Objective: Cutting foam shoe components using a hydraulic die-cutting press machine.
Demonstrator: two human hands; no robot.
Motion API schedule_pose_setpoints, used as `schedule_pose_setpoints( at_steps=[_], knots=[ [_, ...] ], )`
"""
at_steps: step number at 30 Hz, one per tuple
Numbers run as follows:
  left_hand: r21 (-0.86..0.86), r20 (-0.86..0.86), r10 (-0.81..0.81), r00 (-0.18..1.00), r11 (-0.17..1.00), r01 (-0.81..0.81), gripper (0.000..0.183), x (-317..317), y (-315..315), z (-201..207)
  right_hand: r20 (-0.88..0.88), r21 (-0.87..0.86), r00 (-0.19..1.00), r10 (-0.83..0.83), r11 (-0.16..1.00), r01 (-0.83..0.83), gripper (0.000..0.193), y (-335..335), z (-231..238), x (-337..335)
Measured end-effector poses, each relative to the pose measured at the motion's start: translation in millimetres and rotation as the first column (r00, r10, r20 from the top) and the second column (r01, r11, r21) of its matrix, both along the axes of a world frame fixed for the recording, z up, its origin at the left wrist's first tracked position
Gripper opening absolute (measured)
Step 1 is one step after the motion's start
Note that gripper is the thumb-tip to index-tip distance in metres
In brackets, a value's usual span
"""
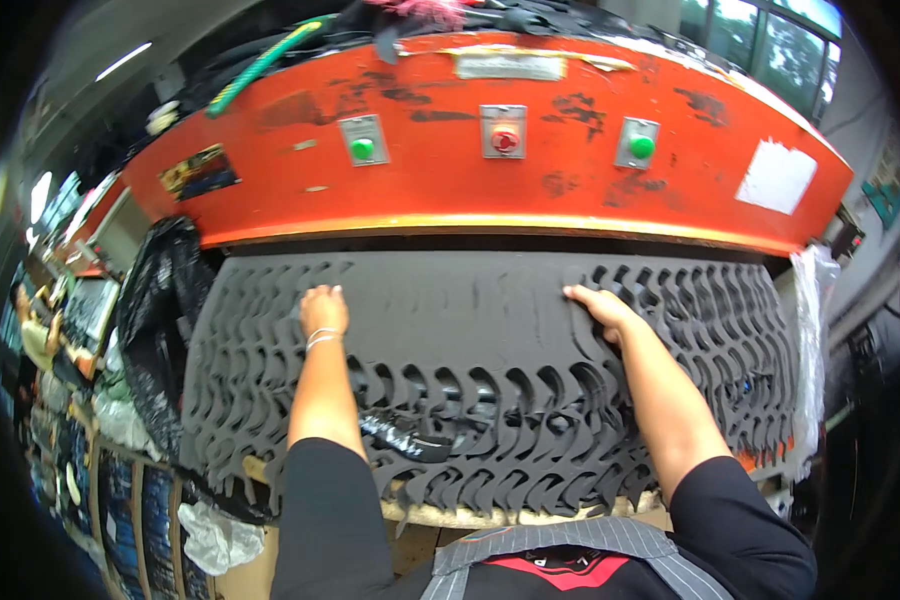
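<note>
A dark grey foam sheet (440,300) lies across the press bed, with rows of curved cut-outs on its left, right and near parts; its far middle is uncut. My left hand (325,312) is closed on the sheet beside the left cut-outs, a thin pale band round its wrist. At the right cut-outs, my right hand (602,310) grips the sheet, thumb side toward the middle; some of its fingers are hidden. Between my forearms, a shiny black piece with white marks (405,438) lies among the near cut-outs.
An orange machine beam (420,190) spans the far side, with two green buttons (363,150) and a red button (504,140). A black plastic bag (165,320) hangs at the left, clear plastic wrap (815,340) at the right. Another person (36,335) is far left.
</note>
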State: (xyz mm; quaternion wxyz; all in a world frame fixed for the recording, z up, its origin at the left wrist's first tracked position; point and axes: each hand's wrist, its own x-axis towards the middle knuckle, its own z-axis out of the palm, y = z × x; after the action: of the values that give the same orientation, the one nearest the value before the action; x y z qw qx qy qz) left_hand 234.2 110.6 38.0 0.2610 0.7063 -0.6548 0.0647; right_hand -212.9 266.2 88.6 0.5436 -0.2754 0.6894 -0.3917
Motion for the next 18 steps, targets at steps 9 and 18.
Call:
schedule_pose_setpoints(
  at_steps=[9, 18],
  knots=[
    [0.256, -0.083, 0.131, 0.988, 0.961, -0.106, 0.058, 3, -19, 8, 0.631, -0.745, 0.743, 0.222, 0.439, 0.502, 0.059, 74, 19, -24],
    [0.740, -0.405, 0.155, 0.901, 0.634, 0.223, 0.074, 44, -86, 37, -0.463, -0.161, 0.878, 0.118, 0.964, -0.214, 0.073, -37, 43, 71]
  ],
)
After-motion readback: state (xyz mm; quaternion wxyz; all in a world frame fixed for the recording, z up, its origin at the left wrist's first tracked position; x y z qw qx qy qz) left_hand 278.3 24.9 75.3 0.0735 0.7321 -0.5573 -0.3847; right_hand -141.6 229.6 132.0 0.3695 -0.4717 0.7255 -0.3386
